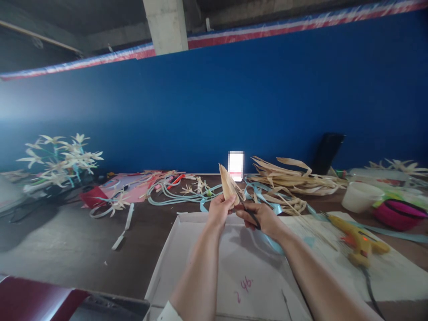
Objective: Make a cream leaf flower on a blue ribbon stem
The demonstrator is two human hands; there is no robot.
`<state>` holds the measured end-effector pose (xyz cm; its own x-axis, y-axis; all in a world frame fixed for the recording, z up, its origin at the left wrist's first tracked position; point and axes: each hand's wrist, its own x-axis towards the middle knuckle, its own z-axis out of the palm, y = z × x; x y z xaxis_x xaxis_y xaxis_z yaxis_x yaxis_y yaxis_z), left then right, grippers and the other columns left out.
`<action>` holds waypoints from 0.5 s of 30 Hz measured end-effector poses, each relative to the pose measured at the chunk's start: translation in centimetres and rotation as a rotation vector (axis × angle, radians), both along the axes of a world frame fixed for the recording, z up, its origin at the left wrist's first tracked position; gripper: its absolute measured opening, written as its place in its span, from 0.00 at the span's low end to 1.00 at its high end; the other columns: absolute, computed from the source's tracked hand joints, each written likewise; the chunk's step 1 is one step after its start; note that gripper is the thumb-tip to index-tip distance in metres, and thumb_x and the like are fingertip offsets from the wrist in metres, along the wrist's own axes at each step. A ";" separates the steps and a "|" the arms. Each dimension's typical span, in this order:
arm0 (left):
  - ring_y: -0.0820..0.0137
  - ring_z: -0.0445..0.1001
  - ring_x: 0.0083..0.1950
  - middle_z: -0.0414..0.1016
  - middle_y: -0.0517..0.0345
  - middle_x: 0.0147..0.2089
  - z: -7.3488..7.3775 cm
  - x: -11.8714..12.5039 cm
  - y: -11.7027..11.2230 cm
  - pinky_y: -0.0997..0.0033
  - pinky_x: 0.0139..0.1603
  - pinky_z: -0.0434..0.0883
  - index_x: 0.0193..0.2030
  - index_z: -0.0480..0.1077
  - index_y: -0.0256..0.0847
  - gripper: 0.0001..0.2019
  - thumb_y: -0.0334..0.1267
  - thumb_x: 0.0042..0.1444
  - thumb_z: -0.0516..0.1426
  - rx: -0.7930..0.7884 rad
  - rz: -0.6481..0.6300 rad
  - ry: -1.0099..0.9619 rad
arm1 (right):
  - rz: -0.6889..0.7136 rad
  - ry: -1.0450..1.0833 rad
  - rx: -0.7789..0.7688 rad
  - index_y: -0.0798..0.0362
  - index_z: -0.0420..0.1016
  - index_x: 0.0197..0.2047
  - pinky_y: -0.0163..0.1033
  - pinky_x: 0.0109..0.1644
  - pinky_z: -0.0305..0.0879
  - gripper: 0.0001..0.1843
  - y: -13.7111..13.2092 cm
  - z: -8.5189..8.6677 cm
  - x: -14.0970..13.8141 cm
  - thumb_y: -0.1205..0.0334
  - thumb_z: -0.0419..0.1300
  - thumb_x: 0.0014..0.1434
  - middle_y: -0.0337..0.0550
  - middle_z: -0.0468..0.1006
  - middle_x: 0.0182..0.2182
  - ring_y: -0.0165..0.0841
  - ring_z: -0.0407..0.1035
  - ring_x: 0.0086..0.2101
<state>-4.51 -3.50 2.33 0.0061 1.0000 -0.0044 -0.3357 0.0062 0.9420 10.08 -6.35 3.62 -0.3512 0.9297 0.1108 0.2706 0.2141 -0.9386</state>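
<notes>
Pinched in my left hand (220, 208) is a dry, tan corn husk (228, 185), its pointed tip upward. My right hand (262, 219) grips dark-handled scissors (251, 214), whose blades reach toward the husk's right side. Whether the blades touch the husk I cannot tell. Both hands are above a shallow white cardboard box (200, 258) with pink handwriting on it. A heap of dried husks (294, 178) lies behind my right hand. Light blue ribbon (276, 208) runs close to that hand.
A yellow glue gun (363, 240) rests at right on a pale sheet (384, 281), near a white cup (361, 197) and a magenta pouch (399, 214). Coiled pale blue cord (167, 196) lies behind the box. Husk flowers (67, 158) stand at left. A blue panel (200, 107) closes the back.
</notes>
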 end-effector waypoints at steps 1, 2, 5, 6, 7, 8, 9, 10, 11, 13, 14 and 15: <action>0.76 0.65 0.23 0.70 0.57 0.24 0.0 0.0 0.0 0.76 0.24 0.59 0.30 0.72 0.34 0.18 0.47 0.38 0.64 0.012 -0.019 -0.010 | 0.001 0.004 0.003 0.58 0.77 0.35 0.33 0.21 0.51 0.26 0.0 -0.1 0.0 0.41 0.58 0.50 0.37 0.66 0.16 0.24 0.57 0.17; 0.76 0.65 0.23 0.70 0.57 0.25 0.0 0.0 0.0 0.76 0.24 0.60 0.31 0.72 0.34 0.18 0.48 0.39 0.63 0.030 -0.044 -0.018 | 0.002 0.008 0.005 0.58 0.77 0.36 0.33 0.21 0.51 0.26 0.0 -0.1 0.0 0.40 0.58 0.50 0.37 0.66 0.16 0.24 0.56 0.17; 0.77 0.62 0.22 0.68 0.59 0.23 -0.2 -0.2 0.2 0.76 0.23 0.58 0.31 0.71 0.34 0.18 0.48 0.40 0.63 0.051 -0.056 -0.016 | 0.000 0.015 0.007 0.57 0.77 0.40 0.33 0.21 0.51 0.27 0.1 -0.2 0.0 0.41 0.58 0.50 0.36 0.65 0.16 0.24 0.56 0.17; 0.78 0.61 0.21 0.66 0.61 0.22 -0.3 -0.2 0.2 0.77 0.23 0.57 0.30 0.71 0.34 0.17 0.48 0.40 0.63 0.053 -0.048 -0.012 | -0.004 0.017 -0.001 0.57 0.77 0.41 0.32 0.21 0.51 0.27 0.1 -0.2 0.0 0.41 0.58 0.50 0.36 0.65 0.16 0.24 0.56 0.17; 0.79 0.59 0.20 0.64 0.62 0.20 -0.3 -0.3 0.3 0.77 0.22 0.55 0.29 0.70 0.34 0.17 0.48 0.40 0.63 0.055 -0.038 -0.008 | -0.009 0.016 -0.013 0.57 0.76 0.43 0.32 0.21 0.51 0.27 0.1 -0.1 0.0 0.42 0.59 0.50 0.35 0.65 0.16 0.24 0.56 0.17; 0.80 0.57 0.19 0.62 0.64 0.19 -0.4 -0.3 0.4 0.77 0.21 0.54 0.28 0.70 0.35 0.16 0.47 0.41 0.63 0.058 -0.025 -0.003 | -0.014 0.016 -0.028 0.57 0.76 0.43 0.32 0.21 0.51 0.27 0.1 -0.1 -0.1 0.42 0.60 0.50 0.35 0.65 0.16 0.24 0.56 0.17; 0.80 0.55 0.19 0.60 0.65 0.17 -0.5 -0.4 0.5 0.77 0.21 0.53 0.27 0.69 0.35 0.16 0.48 0.41 0.63 0.062 -0.010 0.004 | -0.020 0.018 -0.041 0.57 0.76 0.43 0.32 0.21 0.52 0.27 0.1 -0.1 -0.1 0.43 0.60 0.49 0.35 0.65 0.16 0.24 0.56 0.17; 0.81 0.54 0.19 0.58 0.66 0.17 -0.6 -0.4 0.6 0.78 0.21 0.53 0.26 0.69 0.35 0.16 0.48 0.41 0.62 0.066 0.004 0.014 | -0.024 0.019 -0.051 0.57 0.76 0.44 0.32 0.21 0.52 0.27 0.0 0.0 -0.1 0.43 0.60 0.49 0.35 0.65 0.16 0.24 0.56 0.17; 0.81 0.54 0.19 0.58 0.66 0.17 -0.6 -0.5 0.6 0.78 0.21 0.52 0.26 0.69 0.35 0.16 0.48 0.41 0.62 0.069 0.019 0.025 | -0.026 0.020 -0.055 0.57 0.76 0.44 0.32 0.21 0.52 0.27 0.0 0.0 -0.1 0.43 0.60 0.49 0.35 0.65 0.15 0.24 0.56 0.17; 0.81 0.54 0.19 0.59 0.66 0.18 -0.8 -0.6 0.8 0.78 0.21 0.52 0.27 0.70 0.35 0.16 0.49 0.41 0.62 0.076 0.041 0.047 | -0.026 0.021 -0.051 0.56 0.76 0.44 0.32 0.21 0.53 0.26 0.0 0.1 0.0 0.44 0.60 0.50 0.35 0.66 0.16 0.24 0.57 0.17; 0.81 0.54 0.19 0.59 0.66 0.18 -0.8 -0.6 0.8 0.78 0.20 0.52 0.27 0.70 0.36 0.17 0.49 0.41 0.62 0.076 0.047 0.051 | -0.025 0.022 -0.048 0.56 0.76 0.44 0.32 0.22 0.53 0.26 -0.1 0.1 0.0 0.44 0.60 0.50 0.35 0.66 0.16 0.24 0.57 0.17; 0.81 0.53 0.19 0.58 0.66 0.17 -0.8 -0.6 0.8 0.78 0.20 0.52 0.27 0.70 0.36 0.17 0.49 0.41 0.62 0.076 0.049 0.052 | -0.024 0.024 -0.047 0.56 0.76 0.44 0.33 0.22 0.53 0.27 -0.1 0.1 0.0 0.44 0.60 0.50 0.35 0.66 0.16 0.24 0.56 0.17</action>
